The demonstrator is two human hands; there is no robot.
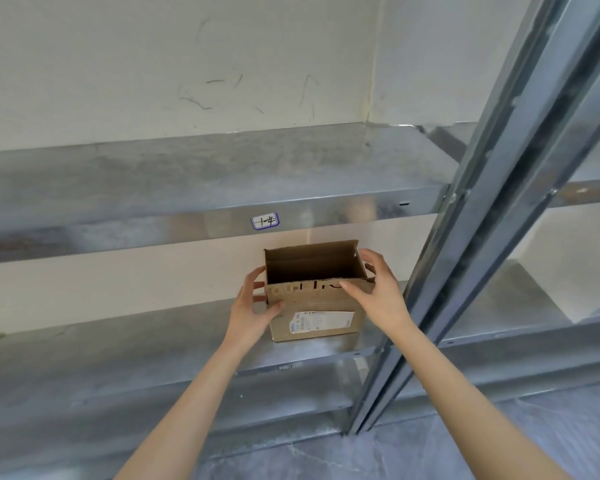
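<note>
left hand (255,301), right hand (378,289) grip box (312,306) sides | shelf (153,344) front-right edge | risk: likely-empty box buckles, slips off

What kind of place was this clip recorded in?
Most likely a storeroom or small warehouse: galvanised metal shelves hung on a slotted upright, a handwritten label sticker on one shelf edge, and an open cardboard box carrying a shipping label.
</note>
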